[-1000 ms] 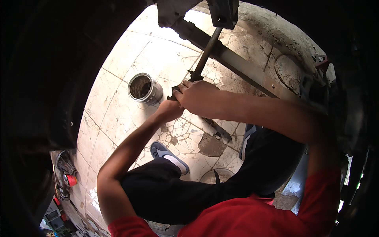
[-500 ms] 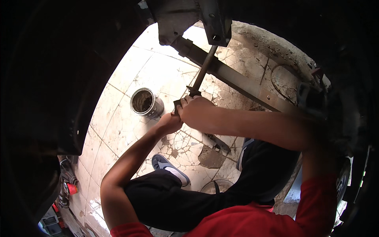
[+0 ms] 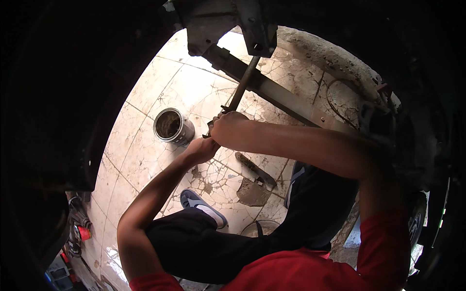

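Note:
A dark metal rod (image 3: pixel 244 83) slants down from below a black bracket (image 3: pixel 258 40) toward my hands. My right hand (image 3: pixel 230 127) is closed round its lower end, just under a small collar. Against it, my left hand (image 3: pixel 201 149) is closed, its fingers at a dark, flat-edged piece (image 3: pixel 209 132) that shows between the two hands. My fingers and palms hide most of that piece and the rod's end. Left of my hands, an open metal can (image 3: pixel 173 127) stands on the floor with grey-brown residue inside.
Behind the rod, a long metal bar (image 3: pixel 286 103) crosses diagonally. A narrow tool with a flat blade (image 3: pixel 256 169) lies on the cracked tile floor (image 3: pixel 141 104) near my sandalled foot (image 3: pixel 204 206). Dark vehicle bodywork surrounds the opening. A thin cable loop (image 3: pixel 330 92) lies at right.
The whole view has shifted slightly, so the scene sits a little further left. My right hand has turned a little on the rod's end, and more of the bladed tool shows below my forearm.

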The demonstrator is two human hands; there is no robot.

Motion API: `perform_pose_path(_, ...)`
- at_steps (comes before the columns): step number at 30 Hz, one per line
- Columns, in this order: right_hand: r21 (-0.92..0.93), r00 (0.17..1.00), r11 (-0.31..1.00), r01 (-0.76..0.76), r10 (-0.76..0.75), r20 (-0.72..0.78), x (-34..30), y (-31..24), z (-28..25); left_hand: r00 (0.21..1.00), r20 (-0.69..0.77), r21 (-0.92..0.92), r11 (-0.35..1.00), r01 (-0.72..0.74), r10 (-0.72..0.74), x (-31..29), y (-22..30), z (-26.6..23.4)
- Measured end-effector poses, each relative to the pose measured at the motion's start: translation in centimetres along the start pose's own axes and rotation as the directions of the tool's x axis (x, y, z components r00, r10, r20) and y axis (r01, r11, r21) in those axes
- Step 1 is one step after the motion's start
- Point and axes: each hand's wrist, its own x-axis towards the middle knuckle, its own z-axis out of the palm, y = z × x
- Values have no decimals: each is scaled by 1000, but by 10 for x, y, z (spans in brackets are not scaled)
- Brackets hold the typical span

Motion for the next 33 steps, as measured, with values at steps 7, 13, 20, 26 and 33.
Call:
perform_pose_path(7, 57, 998, 998, -26, 23, 66, -9, -1, -13, 996, 23, -69, 994, 86, -84, 4, 17, -15)
perform_pose_path(13, 60, 996, 996, -64, 68, -65, -5, -8, 4, 985, 106, -33, 990, 138, -134, 4, 23, -23)
perform_pose_path(20, 16, 997, 999, -37, 38, -69, -4, -10, 1, 992, 69, 48, 994, 103, -106, -5, 11, -14)
perform_pose_path(26, 94, 995, 993, -70, 76, -60, -2, -2, 5, 968, 175, -27, 982, 188, -180, 4, 23, -23)
perform_pose_path(33, 75, 993, 997, -9, 18, -119, 7, 10, 19, 991, 33, -120, 984, 131, -128, 2, 32, -25)
